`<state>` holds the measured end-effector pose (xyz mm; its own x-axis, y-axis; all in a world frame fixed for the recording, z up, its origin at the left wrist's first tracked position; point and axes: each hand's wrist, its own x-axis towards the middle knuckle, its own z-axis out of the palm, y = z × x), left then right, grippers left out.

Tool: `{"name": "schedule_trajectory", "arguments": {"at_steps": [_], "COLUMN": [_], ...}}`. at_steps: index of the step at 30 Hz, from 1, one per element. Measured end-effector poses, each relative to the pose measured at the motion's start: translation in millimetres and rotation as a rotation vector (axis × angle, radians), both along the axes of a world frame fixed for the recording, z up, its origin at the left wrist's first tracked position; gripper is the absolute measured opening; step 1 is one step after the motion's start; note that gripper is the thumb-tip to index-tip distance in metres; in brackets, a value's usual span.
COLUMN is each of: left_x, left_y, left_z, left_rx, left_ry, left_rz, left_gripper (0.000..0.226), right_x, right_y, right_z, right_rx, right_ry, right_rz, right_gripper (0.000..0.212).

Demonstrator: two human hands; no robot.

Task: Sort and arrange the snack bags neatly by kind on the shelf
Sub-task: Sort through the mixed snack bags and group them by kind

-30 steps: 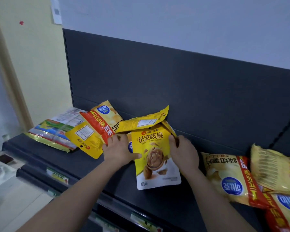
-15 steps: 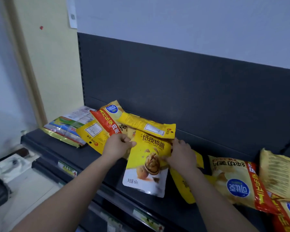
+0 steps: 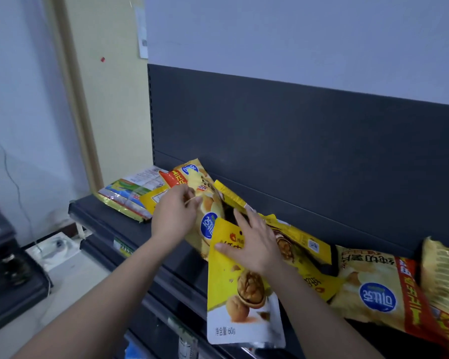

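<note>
On the dark shelf (image 3: 106, 213), the right hand (image 3: 252, 242) lay flat, fingers straight, on a yellow walnut bag (image 3: 241, 294) whose lower end hung over the front edge. Just left of it, the left hand (image 3: 175, 216) curled its fingers on a chip bag (image 3: 208, 225), seemingly pinching its edge. A second walnut bag (image 3: 301, 242) lay behind the right hand; more chip bags (image 3: 373, 288) lay at the far right.
</note>
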<state>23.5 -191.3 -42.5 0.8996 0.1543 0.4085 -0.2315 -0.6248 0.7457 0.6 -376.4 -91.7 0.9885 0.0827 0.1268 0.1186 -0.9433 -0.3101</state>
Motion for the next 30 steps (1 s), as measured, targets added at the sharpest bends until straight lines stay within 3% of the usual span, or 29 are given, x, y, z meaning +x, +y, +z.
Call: {"name": "schedule_trajectory", "arguments": {"at_steps": [5,7,8,10,12,14,18,21,23,25,28,30], "left_x": [-1,1,3,9,14,17,31,46,61,81,104,113], "left_y": [16,20,22,25,26,25,38,57,73,91,113,120], "left_z": [19,23,23,18,12,7,4,-1,-12,-27,-49,-59], "left_rx": [0.019,-0.045,-0.090,-0.227,-0.373,-0.453,-0.469,-0.439,-0.341,-0.088,0.244,0.314], "left_ry": [-0.181,-0.230,-0.233,-0.234,-0.239,-0.254,-0.206,-0.115,-0.055,0.067,0.394,0.490], "left_rz": [0.078,0.035,0.007,-0.045,-0.098,-0.149,-0.285,-0.200,-0.050,0.055,0.116,0.163], "left_gripper": [0.016,0.025,0.029,0.029,0.025,0.023,0.031,0.045,0.027,0.015,0.057,0.069], "right_x": [9,13,15,14,14,15,24,37,43,49,59,66], "right_y": [2,9,14,27,37,47,62,67,73,78,84,87], "right_z": [-14,-13,-8,14,37,50,46,40,40,39,35,28], "right_rx": [-0.194,-0.083,0.086,0.629,1.126,1.321,1.478,1.500,1.451,1.408,1.346,1.277], "right_ry": [0.091,-0.044,-0.159,-0.227,0.107,0.383,0.236,0.068,-0.009,-0.059,-0.092,-0.090], "right_rz": [-0.079,-0.127,-0.174,-0.275,-0.263,-0.115,-0.092,-0.184,-0.202,-0.198,-0.209,-0.220], "right_gripper": [0.085,0.060,0.044,0.048,0.055,0.056,0.058,0.057,0.058,0.056,0.058,0.060]}}
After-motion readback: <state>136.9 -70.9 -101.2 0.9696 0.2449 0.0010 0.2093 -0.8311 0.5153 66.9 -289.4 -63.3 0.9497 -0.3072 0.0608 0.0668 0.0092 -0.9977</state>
